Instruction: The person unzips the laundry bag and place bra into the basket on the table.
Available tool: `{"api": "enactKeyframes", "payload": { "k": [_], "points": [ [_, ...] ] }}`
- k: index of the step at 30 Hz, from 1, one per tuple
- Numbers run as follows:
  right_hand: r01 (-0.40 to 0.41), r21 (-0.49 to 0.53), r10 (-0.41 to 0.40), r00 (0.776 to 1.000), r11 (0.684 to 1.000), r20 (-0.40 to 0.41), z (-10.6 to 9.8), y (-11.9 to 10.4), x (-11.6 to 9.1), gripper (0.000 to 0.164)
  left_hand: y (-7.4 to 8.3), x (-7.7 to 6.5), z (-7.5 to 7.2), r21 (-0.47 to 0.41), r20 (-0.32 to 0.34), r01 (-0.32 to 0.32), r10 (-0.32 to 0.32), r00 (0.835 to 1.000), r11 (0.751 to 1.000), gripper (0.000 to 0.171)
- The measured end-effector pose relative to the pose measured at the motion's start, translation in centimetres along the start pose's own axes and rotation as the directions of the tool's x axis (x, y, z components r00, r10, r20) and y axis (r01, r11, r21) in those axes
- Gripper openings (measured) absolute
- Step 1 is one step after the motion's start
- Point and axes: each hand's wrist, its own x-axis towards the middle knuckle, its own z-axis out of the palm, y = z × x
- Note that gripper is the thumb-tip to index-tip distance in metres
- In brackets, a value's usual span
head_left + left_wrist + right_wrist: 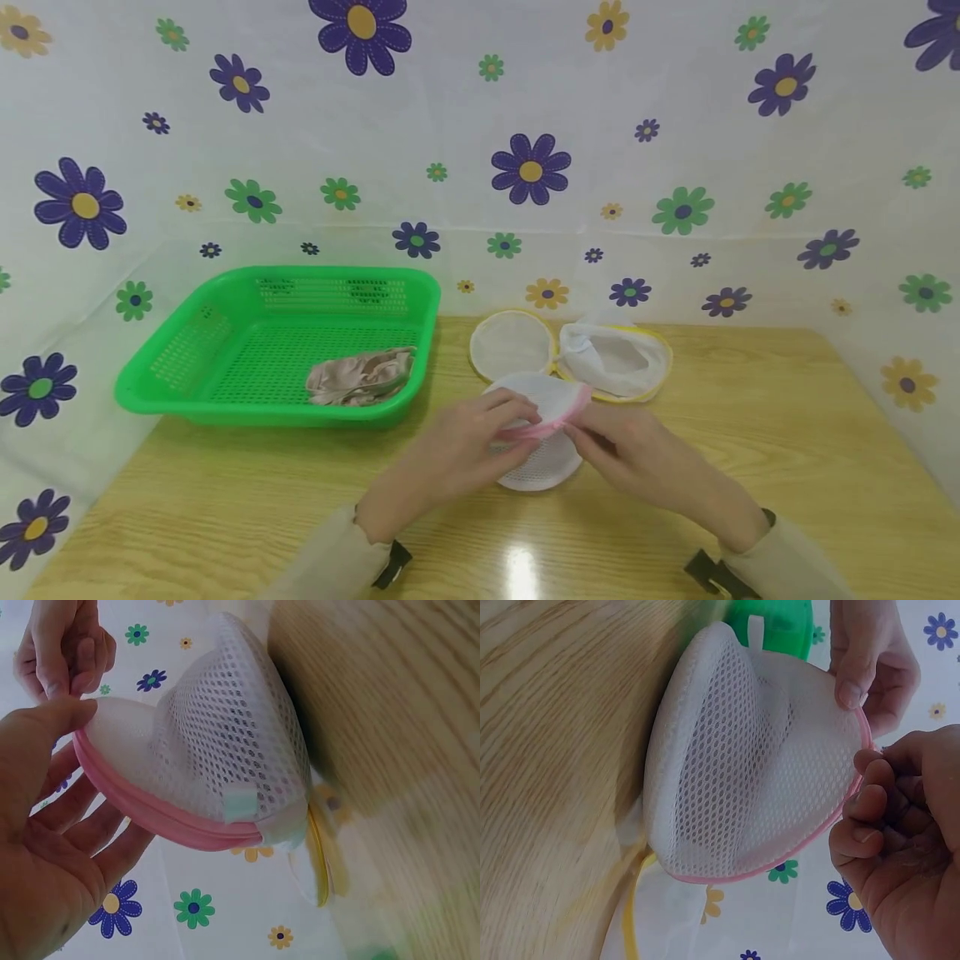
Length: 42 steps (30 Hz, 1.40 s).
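Observation:
A white mesh laundry bag [542, 471] with a pink zipper edge is held just above the table in the middle of the head view. On its left side, my left hand [476, 433] pinches the pink edge [154, 814] between thumb and fingers. From the right, my right hand [637, 446] pinches the same edge close to the left thumb; in the right wrist view its fingers are curled in at the zipper. The mesh body [727, 757] bulges out below the edge, and a small white tab [240, 802] shows near one end of the zipper.
Behind the hands lies an opened white mesh bag with yellow trim [512, 346], its other half [652, 362] gaping to the right. A green plastic basket [247, 410] stands at the left, holding a crumpled beige cloth [360, 377]. A flowered curtain [465, 125] hangs behind the wooden table [765, 442].

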Motion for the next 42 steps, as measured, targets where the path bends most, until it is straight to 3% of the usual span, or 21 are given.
{"api": "enactKeyframes", "payload": {
  "k": [6,13,27,42],
  "points": [
    [0.022,-0.009,-0.023,0.999,1.000,-0.034,0.2,0.5,0.0,0.020,0.0,-0.1,0.5,-0.096,-0.006,0.019,-0.019,1.000,0.995,0.013],
    [0.024,-0.012,-0.024,0.999,1.000,-0.033,0.3,0.7,-0.2,0.020,0.2,-0.2,0.3,-0.098,0.052,0.045,-0.040,0.998,0.994,0.010],
    [-0.070,-0.045,0.070,0.998,0.997,-0.006,0.3,1.2,-0.8,0.020,0.1,-0.6,0.4,-0.166,0.128,0.065,-0.043,0.991,0.984,0.006],
    [-0.019,-0.058,0.017,0.999,0.998,-0.037,0.3,1.5,-0.8,0.023,-0.1,-0.6,0.5,-0.160,0.137,0.068,-0.046,0.989,0.985,0.006]
  ]
}}
